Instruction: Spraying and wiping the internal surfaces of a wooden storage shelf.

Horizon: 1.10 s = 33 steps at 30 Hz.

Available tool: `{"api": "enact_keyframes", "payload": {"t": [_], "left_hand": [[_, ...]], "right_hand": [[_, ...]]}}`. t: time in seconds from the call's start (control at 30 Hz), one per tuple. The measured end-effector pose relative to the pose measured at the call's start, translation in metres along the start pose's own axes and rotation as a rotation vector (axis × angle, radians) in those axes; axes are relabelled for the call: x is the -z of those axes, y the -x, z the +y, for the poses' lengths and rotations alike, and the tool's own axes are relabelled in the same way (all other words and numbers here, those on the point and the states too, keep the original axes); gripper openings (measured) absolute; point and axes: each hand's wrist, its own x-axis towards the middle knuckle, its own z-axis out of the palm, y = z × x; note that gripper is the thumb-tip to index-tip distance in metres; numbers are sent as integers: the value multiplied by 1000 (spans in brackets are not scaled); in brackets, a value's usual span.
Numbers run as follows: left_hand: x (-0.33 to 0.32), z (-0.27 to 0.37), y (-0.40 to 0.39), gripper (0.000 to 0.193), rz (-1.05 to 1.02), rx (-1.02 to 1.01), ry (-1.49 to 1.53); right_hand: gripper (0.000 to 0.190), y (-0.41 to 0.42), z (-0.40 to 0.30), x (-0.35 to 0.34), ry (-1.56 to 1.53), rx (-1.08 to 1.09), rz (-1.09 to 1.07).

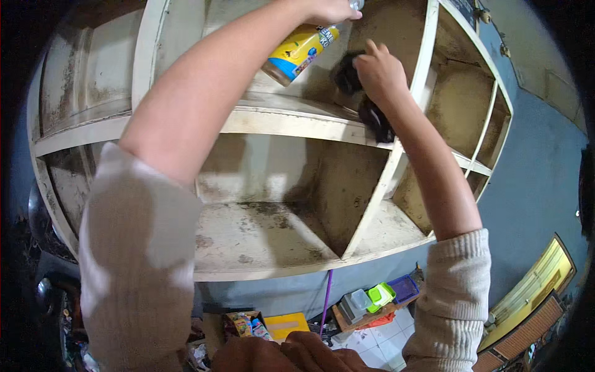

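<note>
My left hand [327, 10], at the top edge, is closed around the neck of a yellow and blue labelled spray bottle [300, 53], which tilts over the upper compartment. Part of the bottle's head is cut off by the view's edge. In my right hand [381, 69] is a dark cloth [348, 74], bunched beside the fingers and hanging below them towards the shelf edge. Both hands are in front of an upper compartment of a cream wooden shelf unit [297, 123], whose boards bear dark stains.
Lower compartments [260, 228] with stained boards lie beneath my arms. More compartments stand at the right against a blue wall [544, 153]. Far below are plastic containers [381, 296], a purple pole [327, 302], a yellow box [286, 325] and a tiled floor [393, 346].
</note>
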Motion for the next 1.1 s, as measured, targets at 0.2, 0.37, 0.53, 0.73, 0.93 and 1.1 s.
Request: {"api": "enact_keyframes", "payload": {"t": [0.2,0.37,0.53,0.73,0.93,1.1], "left_hand": [[-31,29,-19,44,249,181,130],[-67,22,-20,41,173,249,449],[-59,-4,3,41,500,504,382],[-53,21,4,36,594,681,522],[-50,22,10,34,466,692,597],[-81,10,-10,35,268,414,615]], "right_hand": [[26,5,4,1,320,-116,289],[15,18,-11,-26,71,215,-16],[12,-38,23,-5,259,26,289],[22,-112,71,-17,435,-194,782],[25,-94,37,-79,-452,-28,-36],[19,-12,-15,-15,61,355,-580]]}}
